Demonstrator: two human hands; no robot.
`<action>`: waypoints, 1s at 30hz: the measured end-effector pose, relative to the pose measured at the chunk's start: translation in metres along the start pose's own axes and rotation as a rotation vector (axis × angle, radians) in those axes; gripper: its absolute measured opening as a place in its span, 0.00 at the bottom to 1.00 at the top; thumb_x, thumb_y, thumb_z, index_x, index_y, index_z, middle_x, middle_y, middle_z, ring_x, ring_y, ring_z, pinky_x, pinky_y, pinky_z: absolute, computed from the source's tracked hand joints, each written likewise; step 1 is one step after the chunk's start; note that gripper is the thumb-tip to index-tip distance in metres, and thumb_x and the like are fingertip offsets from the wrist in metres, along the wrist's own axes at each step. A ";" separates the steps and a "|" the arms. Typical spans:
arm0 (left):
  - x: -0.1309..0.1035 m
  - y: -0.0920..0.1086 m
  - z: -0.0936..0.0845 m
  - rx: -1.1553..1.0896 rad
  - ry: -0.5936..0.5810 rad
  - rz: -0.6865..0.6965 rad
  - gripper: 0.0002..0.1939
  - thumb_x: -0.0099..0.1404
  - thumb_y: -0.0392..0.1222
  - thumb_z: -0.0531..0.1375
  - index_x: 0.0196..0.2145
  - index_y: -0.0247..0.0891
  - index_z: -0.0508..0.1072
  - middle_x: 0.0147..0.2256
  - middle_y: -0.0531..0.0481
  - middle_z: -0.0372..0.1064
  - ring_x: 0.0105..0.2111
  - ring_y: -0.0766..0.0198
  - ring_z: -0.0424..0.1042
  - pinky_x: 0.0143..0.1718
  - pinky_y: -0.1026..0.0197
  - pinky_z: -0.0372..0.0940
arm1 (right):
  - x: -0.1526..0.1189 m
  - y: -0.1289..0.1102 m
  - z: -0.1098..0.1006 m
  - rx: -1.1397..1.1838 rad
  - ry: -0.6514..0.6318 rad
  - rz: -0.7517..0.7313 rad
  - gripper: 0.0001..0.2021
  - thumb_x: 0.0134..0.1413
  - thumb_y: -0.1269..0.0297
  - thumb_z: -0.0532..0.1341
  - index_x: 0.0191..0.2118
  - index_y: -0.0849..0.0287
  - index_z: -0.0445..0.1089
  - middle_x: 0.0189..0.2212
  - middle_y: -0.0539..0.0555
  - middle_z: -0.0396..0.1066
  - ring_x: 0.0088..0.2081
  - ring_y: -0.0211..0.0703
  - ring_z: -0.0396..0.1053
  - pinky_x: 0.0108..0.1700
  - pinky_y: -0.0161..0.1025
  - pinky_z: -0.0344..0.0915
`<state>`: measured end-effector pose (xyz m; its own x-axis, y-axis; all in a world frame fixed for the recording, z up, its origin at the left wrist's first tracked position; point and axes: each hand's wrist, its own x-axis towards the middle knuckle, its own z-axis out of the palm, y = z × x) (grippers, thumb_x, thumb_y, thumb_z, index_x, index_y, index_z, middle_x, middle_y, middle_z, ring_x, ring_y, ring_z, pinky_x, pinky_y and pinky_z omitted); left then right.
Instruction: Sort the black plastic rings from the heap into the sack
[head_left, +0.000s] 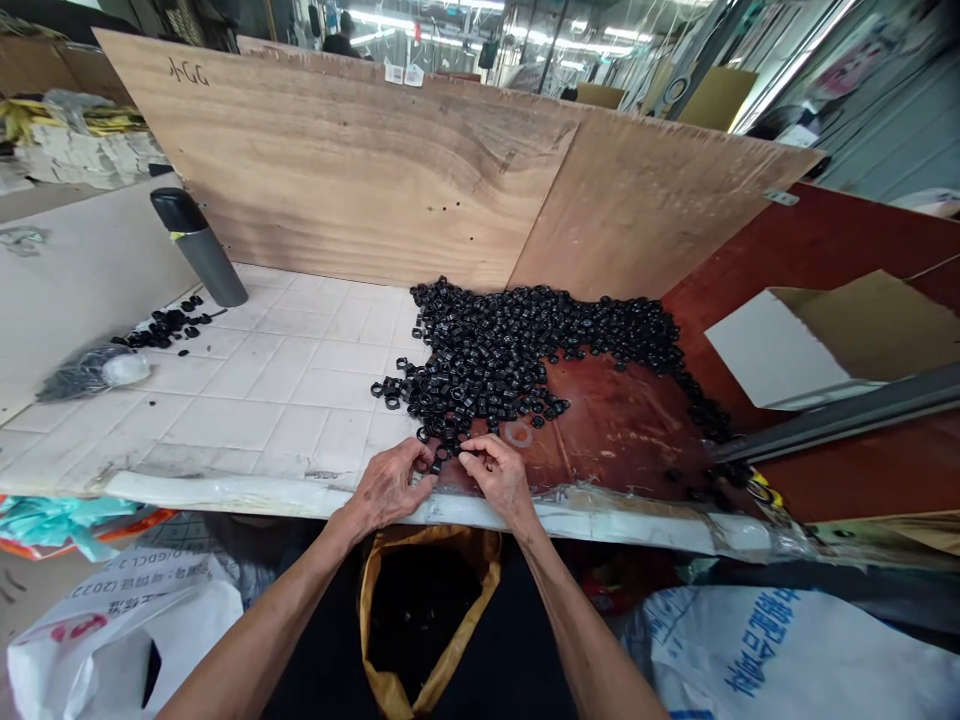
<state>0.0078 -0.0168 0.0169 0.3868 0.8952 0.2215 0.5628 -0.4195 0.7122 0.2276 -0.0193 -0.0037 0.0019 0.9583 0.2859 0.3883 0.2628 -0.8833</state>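
Observation:
A wide pile of small black ring-shaped parts (480,350) lies against the wooden backboard, over the white tiled surface and the dark red board. At its near edge, my left hand (394,482) pinches a small black part between thumb and forefinger. My right hand (496,473) is just to the right, thumb and forefinger drawn together at the black parts; what they hold is too small to make out. Below both hands, beneath the padded table edge, an open yellow-rimmed bag (367,610) has a dark inside with a few glints.
A grey bottle (206,255) stands at the back left, near loose black pieces (169,325) and a clear plastic bag (86,372). At the right are an open cardboard box (787,350) and a metal bar (840,415). White sacks (795,650) lie below the table.

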 end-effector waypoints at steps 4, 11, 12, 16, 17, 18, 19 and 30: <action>0.002 0.002 0.004 0.076 -0.021 0.075 0.13 0.63 0.40 0.65 0.46 0.42 0.73 0.46 0.47 0.76 0.44 0.55 0.77 0.45 0.56 0.70 | -0.001 0.001 0.000 0.129 -0.026 0.049 0.08 0.56 0.61 0.65 0.41 0.56 0.77 0.38 0.54 0.75 0.30 0.39 0.71 0.32 0.36 0.70; 0.007 -0.012 0.005 -0.429 0.003 -0.201 0.09 0.64 0.42 0.63 0.42 0.39 0.76 0.33 0.51 0.77 0.33 0.61 0.77 0.37 0.61 0.71 | -0.004 -0.003 0.001 0.302 -0.126 0.188 0.10 0.54 0.58 0.68 0.40 0.57 0.74 0.33 0.53 0.76 0.31 0.44 0.78 0.37 0.40 0.76; 0.008 -0.013 0.005 -0.542 0.004 -0.256 0.10 0.63 0.44 0.64 0.42 0.39 0.76 0.33 0.51 0.77 0.31 0.62 0.77 0.35 0.61 0.71 | -0.004 -0.003 0.001 0.310 -0.119 0.184 0.10 0.54 0.58 0.68 0.39 0.57 0.74 0.34 0.53 0.77 0.32 0.45 0.79 0.38 0.40 0.76; 0.011 -0.014 0.007 -0.635 0.048 -0.385 0.10 0.63 0.47 0.63 0.36 0.36 0.77 0.27 0.52 0.74 0.25 0.64 0.75 0.30 0.62 0.71 | -0.003 0.000 0.001 0.315 -0.122 0.184 0.10 0.55 0.58 0.67 0.40 0.57 0.74 0.30 0.52 0.76 0.32 0.46 0.79 0.37 0.39 0.76; 0.011 -0.014 0.007 -0.573 0.092 -0.368 0.10 0.63 0.46 0.62 0.35 0.37 0.77 0.28 0.51 0.73 0.24 0.65 0.73 0.28 0.62 0.70 | -0.003 0.001 0.001 0.302 -0.122 0.185 0.09 0.55 0.59 0.67 0.40 0.57 0.75 0.29 0.52 0.76 0.31 0.45 0.78 0.36 0.39 0.76; 0.011 -0.014 0.008 -0.500 0.147 -0.336 0.09 0.63 0.44 0.61 0.35 0.37 0.77 0.29 0.51 0.73 0.23 0.66 0.72 0.27 0.63 0.68 | -0.004 0.002 0.002 0.286 -0.115 0.185 0.09 0.55 0.59 0.67 0.39 0.57 0.75 0.29 0.52 0.76 0.30 0.44 0.78 0.35 0.39 0.76; 0.010 -0.014 0.008 -0.424 0.206 -0.299 0.08 0.63 0.42 0.60 0.35 0.37 0.78 0.31 0.51 0.73 0.23 0.68 0.70 0.26 0.64 0.67 | -0.004 0.003 0.002 0.272 -0.102 0.182 0.09 0.55 0.59 0.67 0.39 0.57 0.75 0.30 0.52 0.75 0.29 0.43 0.77 0.35 0.39 0.75; 0.000 -0.002 0.005 0.140 0.006 0.038 0.14 0.61 0.40 0.65 0.45 0.41 0.72 0.42 0.49 0.72 0.39 0.58 0.75 0.41 0.58 0.69 | 0.000 -0.002 -0.002 0.196 -0.037 0.039 0.08 0.55 0.62 0.67 0.40 0.56 0.78 0.40 0.55 0.75 0.30 0.39 0.71 0.32 0.34 0.71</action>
<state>0.0103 -0.0165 0.0127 0.4056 0.8789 0.2511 0.6443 -0.4697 0.6035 0.2286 -0.0200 -0.0009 -0.0216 0.9707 0.2395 0.2017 0.2389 -0.9499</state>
